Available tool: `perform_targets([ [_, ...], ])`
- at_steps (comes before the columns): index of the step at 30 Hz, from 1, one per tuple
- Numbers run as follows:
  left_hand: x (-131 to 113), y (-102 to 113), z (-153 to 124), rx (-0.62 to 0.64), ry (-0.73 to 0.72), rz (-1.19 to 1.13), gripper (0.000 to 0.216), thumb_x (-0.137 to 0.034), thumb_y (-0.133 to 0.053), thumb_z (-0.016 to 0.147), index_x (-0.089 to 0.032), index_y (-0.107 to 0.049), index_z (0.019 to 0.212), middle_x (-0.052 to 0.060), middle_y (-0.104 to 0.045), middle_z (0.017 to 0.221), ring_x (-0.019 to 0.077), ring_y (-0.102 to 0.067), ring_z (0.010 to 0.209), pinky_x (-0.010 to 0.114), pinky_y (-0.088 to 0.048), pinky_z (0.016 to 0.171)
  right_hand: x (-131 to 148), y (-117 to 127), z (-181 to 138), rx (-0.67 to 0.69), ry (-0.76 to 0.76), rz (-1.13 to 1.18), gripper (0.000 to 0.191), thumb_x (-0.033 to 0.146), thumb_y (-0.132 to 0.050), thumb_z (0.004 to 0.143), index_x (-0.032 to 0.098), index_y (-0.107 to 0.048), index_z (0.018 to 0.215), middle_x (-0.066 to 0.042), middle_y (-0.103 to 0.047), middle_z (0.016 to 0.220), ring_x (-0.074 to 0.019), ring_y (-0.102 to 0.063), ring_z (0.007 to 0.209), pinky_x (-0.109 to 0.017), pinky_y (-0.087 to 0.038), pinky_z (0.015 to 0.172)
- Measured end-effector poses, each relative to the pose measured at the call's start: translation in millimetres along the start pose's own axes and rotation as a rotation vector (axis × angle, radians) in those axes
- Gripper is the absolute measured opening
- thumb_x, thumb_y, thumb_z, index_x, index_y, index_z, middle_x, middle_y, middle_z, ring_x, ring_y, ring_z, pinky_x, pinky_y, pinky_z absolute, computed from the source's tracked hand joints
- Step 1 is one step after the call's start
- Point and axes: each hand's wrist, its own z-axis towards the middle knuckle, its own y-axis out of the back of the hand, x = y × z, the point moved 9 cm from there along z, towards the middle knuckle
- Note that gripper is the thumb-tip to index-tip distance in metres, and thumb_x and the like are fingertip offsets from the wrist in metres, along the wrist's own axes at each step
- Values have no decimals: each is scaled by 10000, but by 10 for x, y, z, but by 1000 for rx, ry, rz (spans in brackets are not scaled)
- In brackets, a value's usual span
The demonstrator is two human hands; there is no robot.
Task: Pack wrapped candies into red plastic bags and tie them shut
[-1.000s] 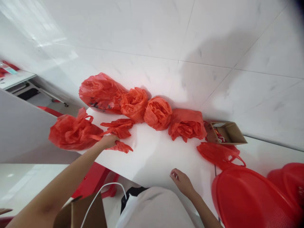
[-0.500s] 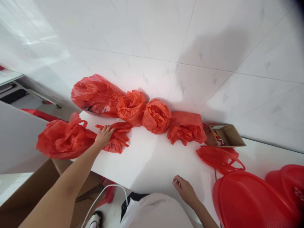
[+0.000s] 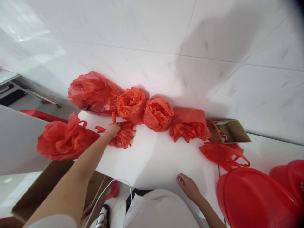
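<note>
My left hand [image 3: 113, 129] reaches across the white table [image 3: 154, 158] and is closed on a crumpled flat red plastic bag [image 3: 122, 136]. Just behind it a row of stuffed red bags lines the wall: a large one [image 3: 90, 92], two round ones [image 3: 131, 104] [image 3: 157, 113] and a flatter one [image 3: 188, 125]. Another puffy red bag [image 3: 63, 139] hangs over the table's left edge beside my forearm. My right hand [image 3: 188, 186] rests at the near table edge with its fingers curled, touching nothing I can make out.
A small open cardboard box [image 3: 229, 131] stands by the wall at right, an empty red bag [image 3: 224, 154] in front of it. Red plastic basins [image 3: 256, 199] sit at the lower right. A brown cardboard box [image 3: 47, 186] is on the floor at left.
My left hand has moved from the near-left bag toward the wall, gathering the flat red bag and pushing it up against the row. My right hand has barely moved.
</note>
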Motion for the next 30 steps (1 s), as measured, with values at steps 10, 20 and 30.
perform_targets([
  [10, -278, 203, -199, -131, 55, -3, 412, -96, -391, 863, -172, -641, 1181, 176, -480, 1361, 351, -370, 1268, 507, -340, 986, 62, -57, 2, 22, 19, 0, 212, 379, -403, 896, 240, -562, 872, -2, -649, 801, -164, -598, 735, -264, -405, 683],
  [20, -1917, 277, -886, -60, -131, -199, 510, -320, -640, 803, -280, -539, 1300, 132, -330, 1522, 408, -258, 1387, 619, -263, 1057, -658, 1465, -750, -556, -104, 53, 369, 561, -435, 860, 237, -581, 960, -76, -675, 903, -215, -605, 743, -334, -470, 708],
  [30, -3265, 353, -1257, 133, -327, -610, 439, -416, -493, 893, -286, -522, 1311, 90, -393, 1497, 273, -364, 1374, 461, -336, 1088, -1646, 2368, -2207, -1094, -475, -45, 407, 517, -441, 792, 183, -609, 952, -101, -676, 884, -238, -619, 750, -359, -468, 679],
])
